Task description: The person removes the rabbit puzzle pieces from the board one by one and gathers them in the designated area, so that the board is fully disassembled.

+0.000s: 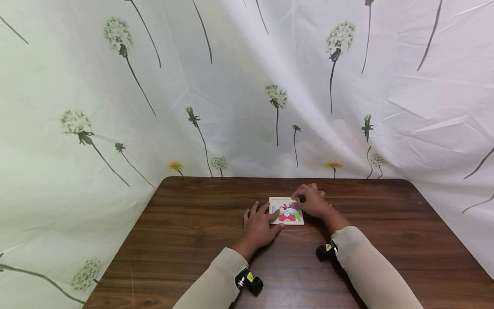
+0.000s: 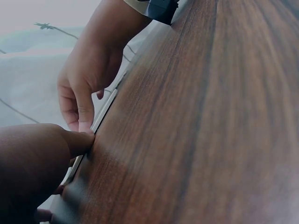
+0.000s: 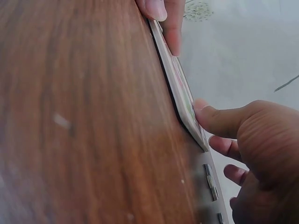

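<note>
A small square picture puzzle (image 1: 287, 217) with a pale frame and a pink-and-white figure lies flat on the table. My left hand (image 1: 259, 227) rests at its left side, fingers spread, one finger over the picture and the thumb by the near edge. At the upper right corner my right hand (image 1: 313, 203) pinches a small pale piece (image 1: 293, 200) between thumb and index finger. The right wrist view shows the board (image 3: 180, 93) edge-on, with the right thumb (image 3: 210, 116) on its surface. Fingers partly hide the picture.
The brown wooden table (image 1: 185, 227) stands against a white cloth (image 1: 231, 86) printed with dandelions. Several small flat pieces (image 3: 210, 182) lie beyond the board in the right wrist view, near the right fingers. Both forearms wear black wrist cameras (image 1: 252, 283).
</note>
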Tool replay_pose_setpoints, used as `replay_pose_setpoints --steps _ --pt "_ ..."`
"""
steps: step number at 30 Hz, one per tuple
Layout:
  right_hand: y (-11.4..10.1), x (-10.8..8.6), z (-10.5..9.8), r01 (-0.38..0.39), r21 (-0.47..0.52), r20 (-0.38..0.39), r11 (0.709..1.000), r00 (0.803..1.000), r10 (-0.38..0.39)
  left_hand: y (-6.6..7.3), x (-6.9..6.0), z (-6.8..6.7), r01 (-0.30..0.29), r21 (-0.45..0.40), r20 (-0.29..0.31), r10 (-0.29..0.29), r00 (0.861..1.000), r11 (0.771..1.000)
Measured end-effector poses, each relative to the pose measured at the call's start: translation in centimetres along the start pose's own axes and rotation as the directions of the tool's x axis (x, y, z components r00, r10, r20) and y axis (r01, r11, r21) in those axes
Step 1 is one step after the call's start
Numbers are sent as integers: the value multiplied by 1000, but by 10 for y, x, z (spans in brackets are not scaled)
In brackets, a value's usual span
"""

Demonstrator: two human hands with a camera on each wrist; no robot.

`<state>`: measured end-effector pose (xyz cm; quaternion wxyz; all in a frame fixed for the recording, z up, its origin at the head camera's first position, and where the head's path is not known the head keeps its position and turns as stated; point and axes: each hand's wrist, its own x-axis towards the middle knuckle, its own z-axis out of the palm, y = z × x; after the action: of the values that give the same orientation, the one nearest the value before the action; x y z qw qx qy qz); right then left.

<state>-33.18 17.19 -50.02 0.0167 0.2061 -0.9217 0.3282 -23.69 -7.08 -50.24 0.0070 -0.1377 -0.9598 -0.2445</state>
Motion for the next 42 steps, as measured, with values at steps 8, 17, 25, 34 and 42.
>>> replay_pose_setpoints --steps 8,17,25,34,42 --pt "-4 1 1 -13 -23 16 1000 1000 13 -1 1 2 -3 6 -5 3 1000 1000" --pt "-5 6 4 -42 -41 54 998 998 44 -2 2 3 -9 0 -19 9 1000 1000" --pt "-4 7 3 -61 -58 57 996 996 64 -2 2 4 -10 9 -17 11 1000 1000" --pt "-13 7 2 -33 -60 35 998 999 35 -2 1 2 -13 -9 -16 13 1000 1000" --pt "-17 6 -2 2 -56 53 998 999 1 -2 2 2 -6 -1 -12 6 1000 1000"
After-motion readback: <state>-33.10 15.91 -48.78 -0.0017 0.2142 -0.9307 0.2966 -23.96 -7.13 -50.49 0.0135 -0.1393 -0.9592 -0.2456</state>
